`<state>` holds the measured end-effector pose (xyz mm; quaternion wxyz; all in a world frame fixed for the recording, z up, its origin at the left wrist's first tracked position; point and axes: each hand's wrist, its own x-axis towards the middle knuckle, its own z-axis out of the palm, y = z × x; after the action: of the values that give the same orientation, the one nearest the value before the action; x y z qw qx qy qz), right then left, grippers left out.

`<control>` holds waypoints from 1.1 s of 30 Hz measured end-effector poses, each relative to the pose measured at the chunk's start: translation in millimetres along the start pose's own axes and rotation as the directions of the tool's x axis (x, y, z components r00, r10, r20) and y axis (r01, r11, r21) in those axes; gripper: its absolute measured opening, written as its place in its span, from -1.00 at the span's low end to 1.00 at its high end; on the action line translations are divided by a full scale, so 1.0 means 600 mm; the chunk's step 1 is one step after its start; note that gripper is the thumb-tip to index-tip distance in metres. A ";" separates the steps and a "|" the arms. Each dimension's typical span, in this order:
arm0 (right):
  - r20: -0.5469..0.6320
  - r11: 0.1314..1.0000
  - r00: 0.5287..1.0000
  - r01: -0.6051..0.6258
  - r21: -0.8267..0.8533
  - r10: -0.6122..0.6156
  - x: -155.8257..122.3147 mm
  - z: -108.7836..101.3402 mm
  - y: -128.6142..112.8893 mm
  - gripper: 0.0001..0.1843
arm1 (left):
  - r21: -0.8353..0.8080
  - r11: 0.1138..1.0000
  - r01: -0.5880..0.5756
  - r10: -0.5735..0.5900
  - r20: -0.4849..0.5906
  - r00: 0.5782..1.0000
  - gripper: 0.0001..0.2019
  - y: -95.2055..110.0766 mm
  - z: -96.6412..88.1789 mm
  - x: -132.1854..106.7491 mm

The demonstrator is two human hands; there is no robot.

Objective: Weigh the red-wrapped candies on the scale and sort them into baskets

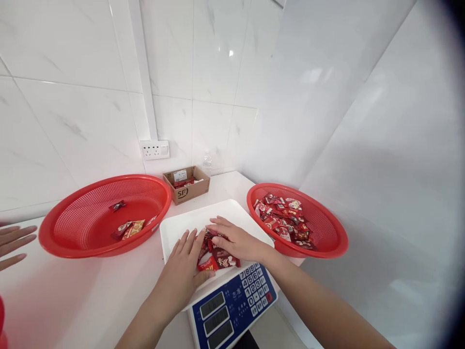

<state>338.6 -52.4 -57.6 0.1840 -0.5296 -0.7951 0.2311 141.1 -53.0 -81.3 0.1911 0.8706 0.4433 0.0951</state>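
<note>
On white tray (174, 225) atop scale (232, 303), near centre: small pile of red sweet packets (220, 257), penned between both hands. Left hand (185, 271) flat against pile's left edge, fingers spread. Right hand (236, 240) draped over far side, fingers loosely together, nothing pinched. Seemingly gathering; for a lift, needs fingers curled under packets. Fuller right basket (337, 242) just right; left basket (90, 252) opposite; another person's hand (14, 237) far left.

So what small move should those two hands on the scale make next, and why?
Probably cup together and gather the red packets. The left hand and right hand lie open on either side of that loose pile on the white tray of the scale, touching it but gripping nothing. Closing inward would bunch the packets for lifting.
</note>
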 end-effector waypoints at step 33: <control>-0.531 0.898 0.757 -0.168 0.406 0.381 -0.244 0.069 0.106 -0.64 | 0.283 0.953 0.104 -0.098 -0.035 0.995 -0.33 -0.001 -0.086 0.017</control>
<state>419.1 -174.4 -134.5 0.4757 -0.6483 -0.5569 0.2080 129.3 -31.8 -34.5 0.0641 0.8641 0.4983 0.0294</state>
